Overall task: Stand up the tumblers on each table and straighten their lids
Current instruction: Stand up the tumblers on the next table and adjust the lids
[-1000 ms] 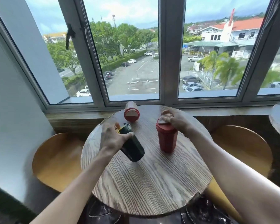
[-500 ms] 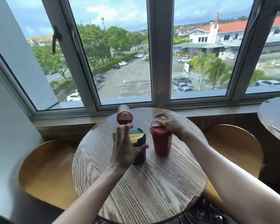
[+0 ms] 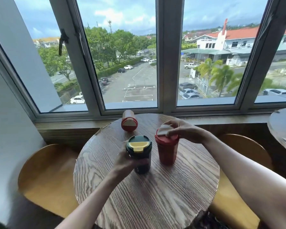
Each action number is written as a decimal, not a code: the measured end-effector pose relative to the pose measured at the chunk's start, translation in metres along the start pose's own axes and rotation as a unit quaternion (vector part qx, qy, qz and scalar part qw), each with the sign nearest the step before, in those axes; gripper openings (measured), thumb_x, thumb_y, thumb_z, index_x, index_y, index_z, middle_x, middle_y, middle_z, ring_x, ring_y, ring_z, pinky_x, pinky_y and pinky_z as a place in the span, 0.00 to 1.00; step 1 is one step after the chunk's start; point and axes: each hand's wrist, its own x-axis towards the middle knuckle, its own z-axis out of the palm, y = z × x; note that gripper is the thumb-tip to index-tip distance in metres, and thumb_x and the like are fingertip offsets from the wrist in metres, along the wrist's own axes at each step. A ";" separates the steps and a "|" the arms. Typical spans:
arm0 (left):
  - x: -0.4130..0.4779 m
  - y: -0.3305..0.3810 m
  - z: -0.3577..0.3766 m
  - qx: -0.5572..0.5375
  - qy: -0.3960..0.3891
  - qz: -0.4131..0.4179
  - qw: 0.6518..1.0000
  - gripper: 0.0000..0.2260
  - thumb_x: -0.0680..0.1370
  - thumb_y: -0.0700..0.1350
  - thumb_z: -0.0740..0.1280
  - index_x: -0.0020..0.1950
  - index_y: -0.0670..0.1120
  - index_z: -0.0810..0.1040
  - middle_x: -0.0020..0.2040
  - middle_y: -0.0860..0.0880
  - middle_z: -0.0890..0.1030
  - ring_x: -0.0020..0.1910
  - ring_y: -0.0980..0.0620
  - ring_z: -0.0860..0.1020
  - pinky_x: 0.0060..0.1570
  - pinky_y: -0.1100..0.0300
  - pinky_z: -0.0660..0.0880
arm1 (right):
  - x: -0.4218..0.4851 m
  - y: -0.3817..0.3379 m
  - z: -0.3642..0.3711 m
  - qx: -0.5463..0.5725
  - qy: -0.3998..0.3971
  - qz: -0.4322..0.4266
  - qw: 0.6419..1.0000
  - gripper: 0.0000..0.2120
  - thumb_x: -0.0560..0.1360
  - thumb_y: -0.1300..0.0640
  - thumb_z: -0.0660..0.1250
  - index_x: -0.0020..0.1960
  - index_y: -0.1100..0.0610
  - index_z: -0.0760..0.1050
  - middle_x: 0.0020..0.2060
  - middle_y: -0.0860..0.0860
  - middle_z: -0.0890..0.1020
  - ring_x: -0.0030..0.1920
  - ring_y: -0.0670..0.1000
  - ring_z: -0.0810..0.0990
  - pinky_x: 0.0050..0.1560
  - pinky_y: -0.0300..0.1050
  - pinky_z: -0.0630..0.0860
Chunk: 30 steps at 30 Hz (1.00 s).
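Observation:
A dark green tumbler [image 3: 141,164] with a yellow flip lid stands upright on the round wooden table [image 3: 147,192]. My left hand [image 3: 125,160] wraps around its body from the left. Beside it on the right stands a red tumbler [image 3: 166,152], upright. My right hand [image 3: 180,128] rests on its red lid, fingers on the pale flip tab. A second red tumbler [image 3: 128,120] lies on its side at the table's far edge, lid facing me.
Two round wooden stools flank the table, one at the left [image 3: 46,176] and one at the right [image 3: 243,149]. Another round table's edge [image 3: 282,129] shows at far right. A wooden sill [image 3: 69,128] and large windows run behind.
The green tumbler went from tilted in my left hand to standing upright on the table. My right hand stayed on the red tumbler's lid. The camera moved closer.

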 end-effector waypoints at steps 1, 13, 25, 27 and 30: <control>0.000 -0.001 0.000 0.011 0.005 0.003 1.000 0.41 0.52 0.47 0.83 0.63 0.51 0.72 0.57 0.49 0.82 0.59 0.51 0.80 0.57 0.55 0.79 | 0.001 0.000 0.001 -0.003 0.007 -0.003 1.000 0.29 0.59 0.56 0.74 0.59 0.55 0.76 0.52 0.55 0.81 0.48 0.50 0.78 0.45 0.42 0.73; -0.001 -0.009 0.003 0.025 -0.009 0.018 0.999 0.39 0.54 0.49 0.83 0.61 0.59 0.70 0.58 0.51 0.81 0.59 0.54 0.79 0.60 0.50 0.78 | 0.036 -0.019 0.025 -0.041 0.028 -0.029 0.998 0.31 0.63 0.54 0.72 0.65 0.58 0.73 0.56 0.57 0.80 0.53 0.52 0.78 0.49 0.41 0.73; 0.006 -0.014 -0.001 0.006 -0.044 0.016 0.999 0.39 0.55 0.48 0.84 0.63 0.56 0.71 0.59 0.50 0.81 0.61 0.52 0.79 0.63 0.48 0.77 | 0.048 -0.016 0.028 -0.021 -0.005 -0.019 1.000 0.30 0.65 0.56 0.70 0.66 0.59 0.70 0.60 0.60 0.78 0.55 0.54 0.78 0.53 0.44 0.74; 0.006 -0.013 -0.001 0.008 -0.047 0.020 0.999 0.40 0.55 0.48 0.84 0.63 0.55 0.71 0.59 0.50 0.81 0.61 0.52 0.79 0.62 0.50 0.77 | 0.049 -0.016 0.029 -0.017 -0.005 -0.017 1.000 0.30 0.65 0.57 0.70 0.66 0.59 0.70 0.59 0.60 0.78 0.54 0.53 0.78 0.52 0.44 0.74; 0.006 -0.014 -0.001 0.008 -0.041 0.026 0.999 0.37 0.56 0.46 0.84 0.61 0.57 0.73 0.57 0.51 0.82 0.58 0.55 0.80 0.59 0.55 0.78 | 0.049 -0.017 0.031 -0.014 -0.001 -0.016 1.000 0.30 0.64 0.58 0.68 0.65 0.59 0.71 0.56 0.59 0.78 0.50 0.50 0.78 0.47 0.41 0.73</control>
